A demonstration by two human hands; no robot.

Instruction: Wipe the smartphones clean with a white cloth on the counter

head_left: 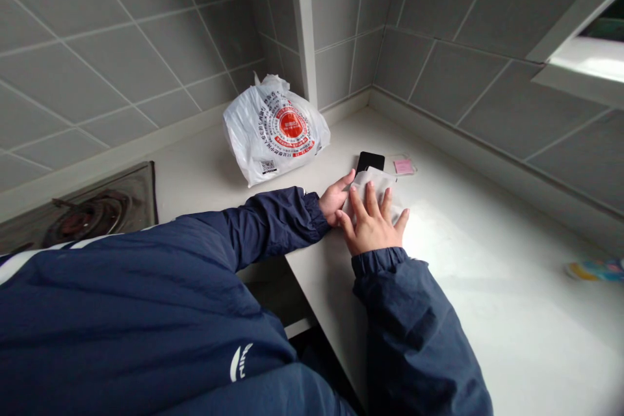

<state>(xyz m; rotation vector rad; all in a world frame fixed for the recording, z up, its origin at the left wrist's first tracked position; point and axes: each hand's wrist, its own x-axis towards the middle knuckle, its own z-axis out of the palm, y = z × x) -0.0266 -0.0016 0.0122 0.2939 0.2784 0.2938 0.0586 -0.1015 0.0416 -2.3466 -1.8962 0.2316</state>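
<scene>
A thin white sheet (385, 177), like tissue or soft cloth, lies on the countertop under my right hand (374, 224). The fingers of that hand are spread flat on top of it. My left hand (335, 199) is at the sheet's left edge, thumb pointing forward. Its other fingers curl in beside or below the sheet and are mostly hidden, so what they grip cannot be made out. Just beyond the sheet shows a flat black object (371, 160), like a phone, partly covered. To its right lies a small pink-labelled clear packet (403, 166).
A white plastic bag (253, 136) with red and black print stands against the wall. A gas stove (92, 211) is at the left. A blurred colourful item (597, 270) lies at the far right of the countertop (487, 286). Grey tiled walls meet behind.
</scene>
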